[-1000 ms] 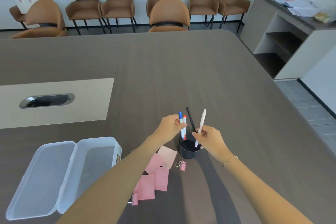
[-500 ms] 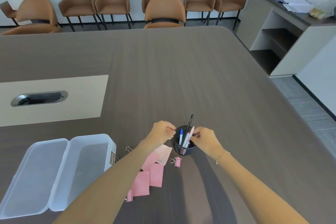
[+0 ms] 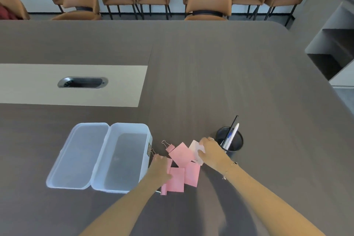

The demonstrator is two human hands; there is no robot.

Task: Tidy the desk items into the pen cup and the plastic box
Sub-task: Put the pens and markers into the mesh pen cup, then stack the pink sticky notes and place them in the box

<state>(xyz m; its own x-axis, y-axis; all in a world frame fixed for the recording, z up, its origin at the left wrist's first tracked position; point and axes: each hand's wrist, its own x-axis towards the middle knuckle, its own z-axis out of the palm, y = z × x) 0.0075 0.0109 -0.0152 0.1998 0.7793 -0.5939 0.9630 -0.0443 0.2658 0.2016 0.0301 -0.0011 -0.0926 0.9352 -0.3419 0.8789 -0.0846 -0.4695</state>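
A black pen cup (image 3: 232, 146) stands on the table with several pens (image 3: 230, 134) leaning in it. Left of it lie several pink sticky-note pads (image 3: 182, 154) and pink binder clips (image 3: 169, 147). A clear plastic box (image 3: 124, 157) sits open further left, its lid (image 3: 78, 155) folded flat and nothing visible inside. My right hand (image 3: 211, 152) pinches a pale pink pad (image 3: 196, 149) at the right of the pile. My left hand (image 3: 160, 168) rests fingers down on the pads at the left of the pile; whether it grips anything I cannot tell.
The grey wooden table (image 3: 210, 74) has a beige inset with a metal cable slot (image 3: 82, 82). Brown chairs (image 3: 207, 2) line the far edge and wall. A grey sideboard (image 3: 333, 30) stands at the right.
Both hands have left the pen cup, with the pens now standing in it, and moved left and down onto the pink pads. The camera has shifted, so the box appears more central.
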